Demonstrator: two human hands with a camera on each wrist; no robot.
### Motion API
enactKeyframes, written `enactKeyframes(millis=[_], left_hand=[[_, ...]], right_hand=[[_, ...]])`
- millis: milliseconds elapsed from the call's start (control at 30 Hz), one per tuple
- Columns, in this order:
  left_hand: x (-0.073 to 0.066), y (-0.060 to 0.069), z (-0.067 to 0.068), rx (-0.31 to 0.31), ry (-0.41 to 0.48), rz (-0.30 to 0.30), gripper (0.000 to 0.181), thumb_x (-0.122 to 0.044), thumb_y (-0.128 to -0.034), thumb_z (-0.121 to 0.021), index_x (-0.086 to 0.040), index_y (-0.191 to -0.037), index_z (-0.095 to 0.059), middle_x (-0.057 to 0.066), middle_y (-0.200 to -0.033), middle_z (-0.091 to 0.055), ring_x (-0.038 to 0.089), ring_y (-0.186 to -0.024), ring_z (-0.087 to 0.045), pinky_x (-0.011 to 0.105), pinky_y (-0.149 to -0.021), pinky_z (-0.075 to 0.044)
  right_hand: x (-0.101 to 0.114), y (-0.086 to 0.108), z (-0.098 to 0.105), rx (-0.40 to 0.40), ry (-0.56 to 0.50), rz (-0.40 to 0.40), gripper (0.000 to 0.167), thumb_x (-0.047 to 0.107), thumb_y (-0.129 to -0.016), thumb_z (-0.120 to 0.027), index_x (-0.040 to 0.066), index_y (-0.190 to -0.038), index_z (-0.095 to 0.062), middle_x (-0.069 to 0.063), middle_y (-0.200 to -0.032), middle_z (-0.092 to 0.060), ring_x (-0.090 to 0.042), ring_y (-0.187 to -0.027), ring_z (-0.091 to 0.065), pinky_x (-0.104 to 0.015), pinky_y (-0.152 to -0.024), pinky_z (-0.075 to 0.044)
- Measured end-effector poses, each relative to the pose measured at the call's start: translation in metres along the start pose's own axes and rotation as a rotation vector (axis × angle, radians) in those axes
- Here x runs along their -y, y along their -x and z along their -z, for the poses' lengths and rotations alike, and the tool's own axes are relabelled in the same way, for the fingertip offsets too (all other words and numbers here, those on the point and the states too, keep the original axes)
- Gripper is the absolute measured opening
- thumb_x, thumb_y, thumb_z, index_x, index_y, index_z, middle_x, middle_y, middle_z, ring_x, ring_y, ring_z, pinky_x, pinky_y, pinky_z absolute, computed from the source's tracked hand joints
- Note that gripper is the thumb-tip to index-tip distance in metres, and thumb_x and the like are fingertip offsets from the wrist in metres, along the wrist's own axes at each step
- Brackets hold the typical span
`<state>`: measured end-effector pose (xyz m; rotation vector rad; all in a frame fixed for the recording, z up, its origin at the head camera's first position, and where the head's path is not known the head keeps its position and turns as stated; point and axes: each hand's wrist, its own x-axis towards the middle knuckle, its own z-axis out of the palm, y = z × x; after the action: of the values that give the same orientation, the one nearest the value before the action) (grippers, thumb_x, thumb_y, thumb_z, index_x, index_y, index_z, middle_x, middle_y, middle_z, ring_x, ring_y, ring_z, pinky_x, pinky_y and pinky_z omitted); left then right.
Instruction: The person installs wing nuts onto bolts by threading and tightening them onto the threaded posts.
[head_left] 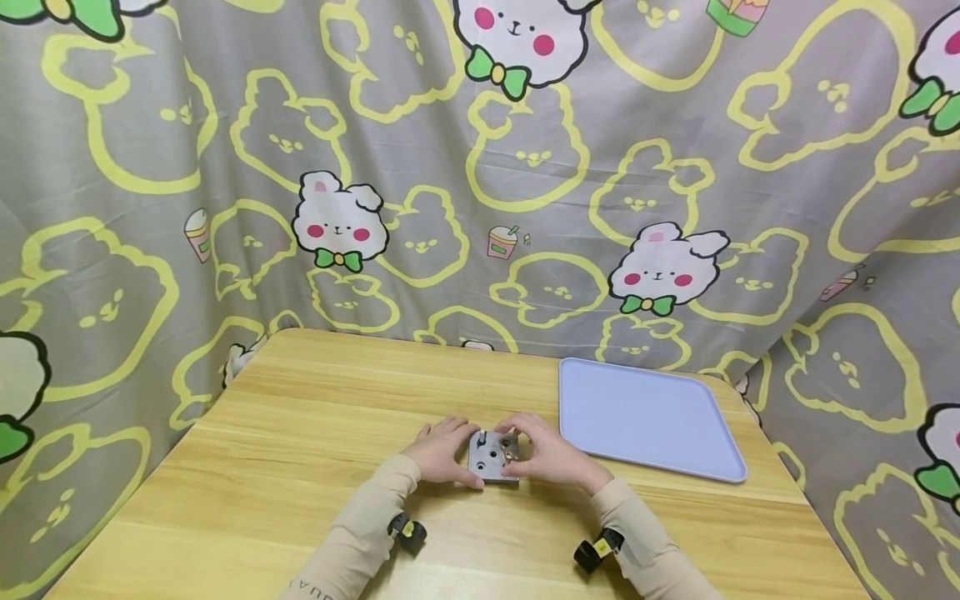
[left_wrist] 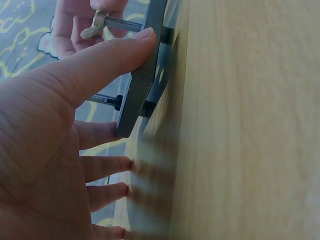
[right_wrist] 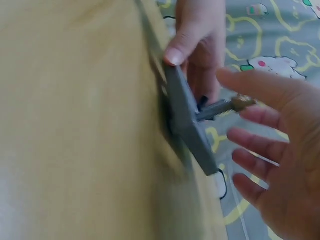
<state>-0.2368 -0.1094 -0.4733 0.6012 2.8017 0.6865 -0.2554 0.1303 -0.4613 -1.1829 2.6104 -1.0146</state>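
Observation:
A grey metal plate [head_left: 491, 468] with round holes is held slightly tilted just above the wooden table. My left hand [head_left: 444, 454] grips its left edge, thumb [left_wrist: 135, 50] on the top face and index finger against the far edge. Two threaded bolts pass through the plate, and a brass-coloured wing nut [left_wrist: 96, 25] sits high on one of them. Around this wing nut [right_wrist: 242, 102] my right hand [head_left: 551, 457] has its fingers spread; the thumb is apart from it, and whether the index fingertip touches it I cannot tell.
A pale blue tray [head_left: 648, 414] lies at the table's back right. The wooden table [head_left: 300, 433] reaches a grey patterned curtain [head_left: 420, 158] behind and at both sides.

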Motion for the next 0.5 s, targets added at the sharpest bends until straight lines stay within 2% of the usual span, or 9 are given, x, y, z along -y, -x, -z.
enactKeyframes(millis=[100,233,333,433,500], left_hand=[[0.0,0.0,0.0,0.006,-0.004,0.002,0.095,-0.055,-0.0685,-0.08,-0.011,-0.144,-0.044,0.018,-0.153,-0.039,0.039,-0.145,-0.03,0.07,-0.114,-0.019],[0.0,0.0,0.001,0.007,-0.006,0.002,0.096,-0.056,-0.0686,-0.08,-0.011,-0.145,-0.043,0.018,-0.153,-0.038,0.039,-0.145,-0.03,0.07,-0.114,-0.019],[0.001,0.0,0.0,0.005,-0.007,0.001,0.096,-0.056,-0.0686,-0.08,-0.011,-0.145,-0.043,0.018,-0.153,-0.038,0.039,-0.145,-0.03,0.07,-0.114,-0.019],[0.001,0.0,0.0,0.009,-0.011,0.001,0.095,-0.057,-0.0689,-0.079,-0.012,-0.145,-0.043,0.018,-0.153,-0.038,0.039,-0.145,-0.03,0.07,-0.114,-0.019],[0.002,-0.001,-0.001,0.009,-0.013,-0.002,0.095,-0.057,-0.0688,-0.079,-0.012,-0.145,-0.043,0.018,-0.153,-0.038,0.039,-0.145,-0.03,0.07,-0.114,-0.019]], right_hand=[[-0.004,0.001,0.01,0.086,-0.114,0.01,0.053,0.019,-0.086,-0.07,0.013,-0.136,-0.052,-0.006,-0.135,-0.056,-0.031,-0.12,-0.051,-0.049,-0.1,-0.045],[-0.015,-0.005,0.024,0.181,-0.215,0.037,0.047,0.002,-0.09,-0.055,0.015,-0.136,-0.054,-0.006,-0.139,-0.055,-0.029,-0.125,-0.05,-0.041,-0.097,-0.045],[-0.021,-0.011,0.03,0.253,-0.239,0.046,0.051,-0.006,-0.086,-0.05,0.017,-0.131,-0.06,-0.009,-0.141,-0.053,-0.025,-0.13,-0.047,-0.046,-0.101,-0.043],[-0.022,-0.017,0.033,0.333,-0.24,0.034,0.053,-0.007,-0.082,-0.051,0.021,-0.126,-0.064,-0.011,-0.145,-0.05,-0.025,-0.135,-0.042,-0.054,-0.105,-0.039],[-0.02,-0.02,0.034,0.374,-0.237,0.015,0.054,-0.007,-0.08,-0.052,0.024,-0.123,-0.066,-0.01,-0.147,-0.048,-0.025,-0.137,-0.04,-0.054,-0.108,-0.036]])
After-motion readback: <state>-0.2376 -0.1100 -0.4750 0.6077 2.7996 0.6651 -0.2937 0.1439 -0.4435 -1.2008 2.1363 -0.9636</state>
